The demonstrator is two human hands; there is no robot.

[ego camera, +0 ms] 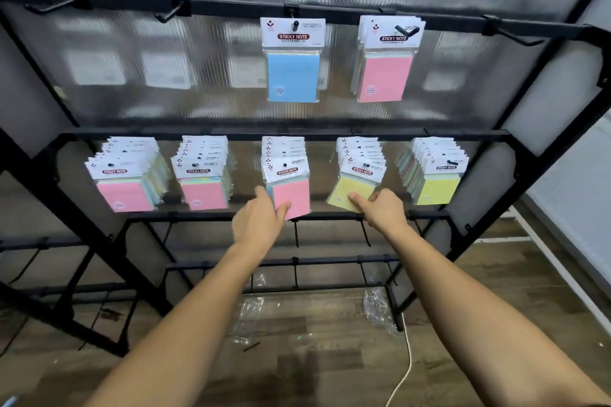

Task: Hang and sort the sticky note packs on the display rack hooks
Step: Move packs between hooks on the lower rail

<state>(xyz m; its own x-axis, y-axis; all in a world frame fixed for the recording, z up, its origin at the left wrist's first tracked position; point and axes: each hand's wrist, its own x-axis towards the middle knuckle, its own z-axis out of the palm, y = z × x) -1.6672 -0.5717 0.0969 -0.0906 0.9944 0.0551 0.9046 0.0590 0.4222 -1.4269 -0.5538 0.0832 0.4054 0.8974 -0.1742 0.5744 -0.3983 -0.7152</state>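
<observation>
**Both hands on the front packs of the middle row**

The left hand (pixel 261 221) reaches up to the centre hook of the middle rail and pinches the lower edge of the front pink pack (pixel 292 196), thumb on its face and fingers behind it. The pack tilts slightly, its header card still on the hook. More packs hang in a stack directly behind it.

Just to the right of that hand, the right hand (pixel 380 210) grips the bottom of the front yellow pack (pixel 350 195) on the next hook over, thumb across the lower face and fingers curled beneath. This pack swings out at an angle toward the left hand, with a stack of packs behind it on the same hook.

Left of the left hand, two further hooks carry full stacks fronted by pink packs (pixel 127 196). Right of the right hand, the last hook on the rail holds a stack fronted by a yellow-green pack (pixel 438 190).

Above both hands, on the top rail (pixel 231 8) of the display rack, a single blue pack (pixel 292 76) hangs over the left hand, and a small group fronted by a pink pack (pixel 385 78) hangs over the right. The other top hooks (pixel 49 6) are bare.

Below the arms, crumpled clear plastic wrap (pixel 377 307) and a white cable (pixel 405 370) lie on the wooden floor.
</observation>
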